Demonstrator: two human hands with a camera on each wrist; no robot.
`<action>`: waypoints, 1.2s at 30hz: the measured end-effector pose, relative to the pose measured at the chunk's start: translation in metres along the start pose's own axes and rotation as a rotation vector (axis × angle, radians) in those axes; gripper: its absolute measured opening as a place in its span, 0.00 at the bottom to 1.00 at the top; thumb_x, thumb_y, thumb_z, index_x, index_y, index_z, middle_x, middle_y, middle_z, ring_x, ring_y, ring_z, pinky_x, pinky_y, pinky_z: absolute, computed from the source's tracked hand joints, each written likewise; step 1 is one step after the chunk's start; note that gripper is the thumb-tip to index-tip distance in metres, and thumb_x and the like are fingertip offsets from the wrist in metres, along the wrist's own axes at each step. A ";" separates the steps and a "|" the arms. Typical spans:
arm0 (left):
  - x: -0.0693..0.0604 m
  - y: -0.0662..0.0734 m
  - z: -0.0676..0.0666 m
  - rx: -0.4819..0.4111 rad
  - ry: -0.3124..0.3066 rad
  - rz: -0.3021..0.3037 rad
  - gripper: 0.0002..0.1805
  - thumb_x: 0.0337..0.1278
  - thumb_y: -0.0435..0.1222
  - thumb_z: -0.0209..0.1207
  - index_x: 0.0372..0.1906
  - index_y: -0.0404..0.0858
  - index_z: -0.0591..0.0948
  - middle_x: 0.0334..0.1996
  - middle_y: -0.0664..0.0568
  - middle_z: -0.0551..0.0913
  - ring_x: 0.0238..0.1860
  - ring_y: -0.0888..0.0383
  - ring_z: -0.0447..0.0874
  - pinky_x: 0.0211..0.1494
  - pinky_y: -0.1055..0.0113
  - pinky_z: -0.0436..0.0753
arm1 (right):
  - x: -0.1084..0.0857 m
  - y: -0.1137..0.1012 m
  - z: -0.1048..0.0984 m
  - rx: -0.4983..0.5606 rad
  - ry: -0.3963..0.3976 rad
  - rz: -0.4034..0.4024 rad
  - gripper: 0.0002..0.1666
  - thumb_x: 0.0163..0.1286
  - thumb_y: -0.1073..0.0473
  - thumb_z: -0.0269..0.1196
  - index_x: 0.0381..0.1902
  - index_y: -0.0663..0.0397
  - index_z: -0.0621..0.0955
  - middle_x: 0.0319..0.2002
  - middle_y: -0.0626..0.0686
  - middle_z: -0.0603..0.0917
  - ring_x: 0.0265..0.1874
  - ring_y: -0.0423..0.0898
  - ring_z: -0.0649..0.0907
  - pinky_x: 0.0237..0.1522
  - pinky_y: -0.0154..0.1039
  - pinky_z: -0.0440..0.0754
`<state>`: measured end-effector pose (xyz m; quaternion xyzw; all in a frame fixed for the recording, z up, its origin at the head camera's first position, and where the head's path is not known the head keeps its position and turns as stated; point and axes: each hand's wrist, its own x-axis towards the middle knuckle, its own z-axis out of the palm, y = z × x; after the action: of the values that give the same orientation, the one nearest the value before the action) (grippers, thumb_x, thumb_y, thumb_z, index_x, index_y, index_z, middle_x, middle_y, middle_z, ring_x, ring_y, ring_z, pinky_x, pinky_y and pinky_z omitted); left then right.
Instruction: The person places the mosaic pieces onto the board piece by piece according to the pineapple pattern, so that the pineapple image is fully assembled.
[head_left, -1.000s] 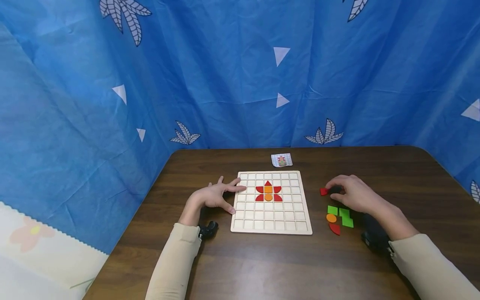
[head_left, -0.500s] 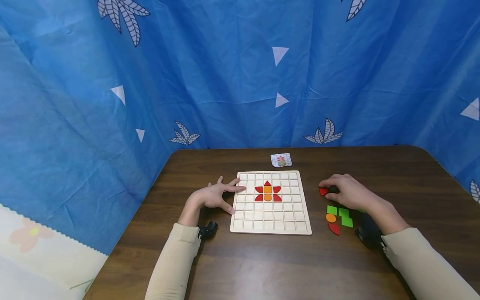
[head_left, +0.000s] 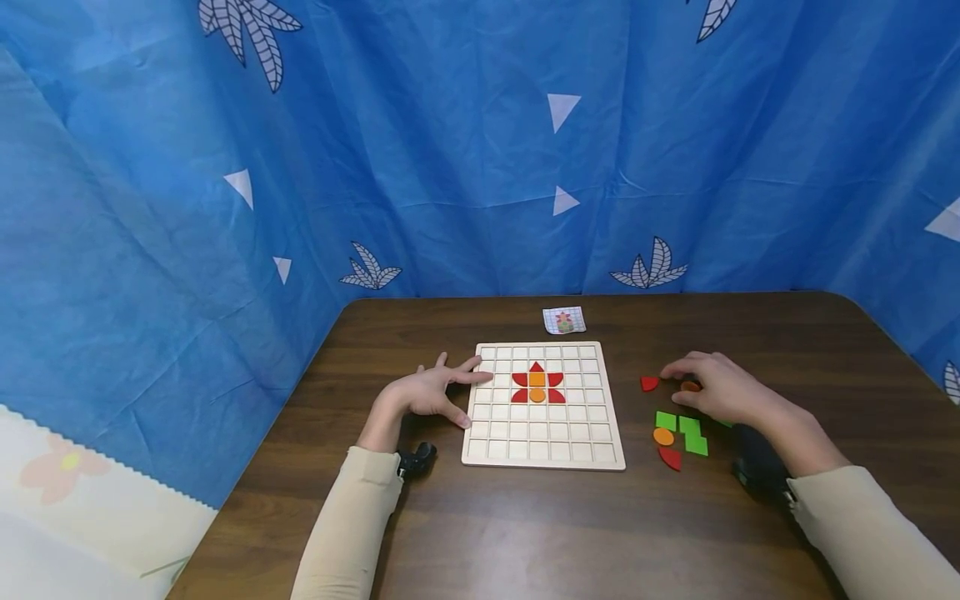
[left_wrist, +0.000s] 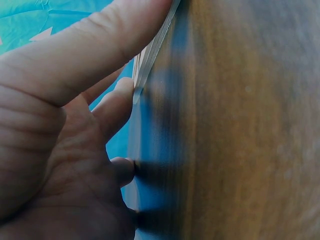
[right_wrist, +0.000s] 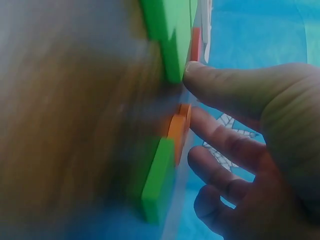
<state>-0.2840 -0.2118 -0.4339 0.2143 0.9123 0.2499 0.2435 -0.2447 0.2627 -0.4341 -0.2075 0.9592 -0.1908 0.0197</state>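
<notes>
A pale wooden grid board [head_left: 543,442] lies on the table. Red and orange pieces [head_left: 537,380] form a small figure in its upper middle cells. My left hand [head_left: 426,392] rests at the board's left edge, fingers spread and thumb near the lower side. To the right of the board, my right hand [head_left: 716,387] hovers low over the table, thumb and index finger apart. An orange piece [head_left: 690,386] shows between them; in the right wrist view, orange pieces [right_wrist: 177,134] stand just past the fingertips. A red quarter-round piece [head_left: 648,383] lies left of that hand.
Nearer me are green pieces [head_left: 690,426], an orange disc [head_left: 663,437] and another red quarter-round [head_left: 671,458]. Another green piece [right_wrist: 159,180] lies by the right hand. A small printed pattern card [head_left: 564,320] sits behind the board. A blue curtain [head_left: 480,167] hangs beyond the table.
My right hand first shifted left to the red quarter-round, then drew back right. The red piece is now apart from the fingers, and an orange piece shows between them. My left hand stays put.
</notes>
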 end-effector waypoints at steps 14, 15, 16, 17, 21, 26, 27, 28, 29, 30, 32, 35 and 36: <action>-0.001 -0.001 0.000 0.003 -0.001 0.001 0.48 0.46 0.50 0.78 0.76 0.65 0.69 0.85 0.62 0.47 0.83 0.37 0.21 0.77 0.26 0.29 | -0.013 0.010 -0.006 0.029 -0.032 0.055 0.21 0.66 0.59 0.72 0.55 0.60 0.85 0.46 0.59 0.83 0.42 0.54 0.81 0.47 0.60 0.83; -0.001 -0.001 0.000 -0.002 0.000 0.001 0.48 0.46 0.49 0.78 0.75 0.65 0.70 0.85 0.62 0.47 0.83 0.37 0.21 0.77 0.26 0.28 | -0.013 0.010 -0.006 0.036 -0.035 0.063 0.21 0.66 0.59 0.72 0.55 0.60 0.85 0.46 0.59 0.83 0.42 0.54 0.81 0.47 0.60 0.83; -0.001 -0.002 0.001 -0.005 0.000 0.001 0.48 0.46 0.49 0.78 0.75 0.65 0.70 0.85 0.62 0.47 0.83 0.37 0.21 0.77 0.26 0.28 | -0.013 0.010 -0.005 0.041 -0.037 0.069 0.21 0.66 0.59 0.72 0.55 0.60 0.85 0.46 0.59 0.83 0.43 0.55 0.82 0.48 0.61 0.83; -0.001 -0.002 0.001 -0.008 0.001 0.002 0.48 0.46 0.49 0.78 0.75 0.65 0.70 0.85 0.62 0.47 0.83 0.37 0.21 0.76 0.26 0.28 | -0.013 0.009 -0.005 0.045 -0.038 0.073 0.20 0.66 0.59 0.72 0.55 0.60 0.85 0.46 0.59 0.83 0.43 0.56 0.82 0.48 0.61 0.83; 0.000 -0.002 0.001 -0.009 0.004 0.006 0.48 0.46 0.49 0.78 0.75 0.64 0.70 0.85 0.62 0.48 0.83 0.37 0.21 0.76 0.26 0.28 | -0.014 0.009 -0.004 0.051 -0.038 0.081 0.19 0.67 0.61 0.71 0.54 0.60 0.85 0.44 0.57 0.83 0.42 0.55 0.82 0.47 0.59 0.84; 0.001 -0.001 -0.001 0.002 0.006 0.008 0.48 0.46 0.49 0.78 0.75 0.64 0.70 0.85 0.62 0.47 0.83 0.37 0.22 0.77 0.26 0.29 | -0.013 0.008 -0.003 0.031 -0.029 0.071 0.15 0.66 0.64 0.70 0.50 0.60 0.86 0.40 0.54 0.83 0.38 0.50 0.80 0.44 0.54 0.84; 0.001 -0.001 0.000 0.003 0.006 0.008 0.48 0.46 0.49 0.78 0.75 0.64 0.70 0.85 0.62 0.47 0.83 0.37 0.22 0.77 0.26 0.29 | -0.013 0.007 -0.003 0.025 -0.026 0.058 0.14 0.66 0.64 0.70 0.49 0.60 0.86 0.40 0.53 0.83 0.38 0.49 0.80 0.43 0.54 0.84; 0.000 -0.001 0.000 0.002 0.005 0.008 0.48 0.46 0.49 0.78 0.75 0.64 0.70 0.85 0.62 0.48 0.84 0.37 0.22 0.77 0.26 0.29 | -0.012 0.007 -0.003 0.020 -0.026 0.045 0.13 0.66 0.65 0.70 0.48 0.61 0.86 0.39 0.53 0.83 0.38 0.49 0.80 0.43 0.53 0.83; 0.000 -0.001 0.000 0.002 0.004 0.006 0.48 0.46 0.50 0.78 0.75 0.64 0.70 0.85 0.62 0.47 0.84 0.37 0.22 0.77 0.26 0.29 | -0.012 0.006 -0.002 0.012 -0.025 0.035 0.12 0.66 0.65 0.70 0.48 0.61 0.86 0.39 0.53 0.84 0.38 0.49 0.80 0.44 0.54 0.84; 0.000 -0.001 0.000 0.002 0.003 0.005 0.48 0.46 0.50 0.78 0.75 0.65 0.69 0.85 0.62 0.47 0.84 0.38 0.22 0.77 0.26 0.29 | -0.011 0.005 -0.002 0.004 -0.023 0.023 0.12 0.66 0.65 0.70 0.47 0.61 0.86 0.39 0.53 0.84 0.38 0.48 0.80 0.44 0.54 0.84; 0.000 -0.001 0.001 0.000 0.003 0.002 0.48 0.46 0.50 0.77 0.75 0.65 0.69 0.85 0.62 0.48 0.84 0.38 0.22 0.77 0.26 0.29 | -0.010 0.002 -0.001 -0.008 -0.016 -0.001 0.11 0.67 0.65 0.70 0.46 0.61 0.85 0.40 0.52 0.84 0.38 0.48 0.80 0.46 0.55 0.84; 0.000 -0.001 0.001 -0.003 0.004 0.002 0.48 0.45 0.50 0.78 0.75 0.66 0.70 0.85 0.62 0.48 0.84 0.38 0.22 0.77 0.26 0.29 | -0.007 -0.006 0.000 -0.013 -0.004 -0.012 0.11 0.67 0.64 0.70 0.47 0.59 0.85 0.41 0.52 0.84 0.41 0.49 0.80 0.50 0.57 0.84; 0.000 -0.001 0.001 -0.004 0.006 0.004 0.48 0.45 0.50 0.78 0.75 0.66 0.70 0.85 0.62 0.48 0.84 0.37 0.22 0.76 0.26 0.29 | -0.005 -0.010 0.001 -0.010 0.001 -0.014 0.11 0.68 0.64 0.70 0.47 0.59 0.85 0.41 0.52 0.84 0.42 0.50 0.80 0.51 0.58 0.83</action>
<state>-0.2840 -0.2128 -0.4352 0.2147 0.9122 0.2527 0.2408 -0.2359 0.2565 -0.4312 -0.2143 0.9588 -0.1860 0.0170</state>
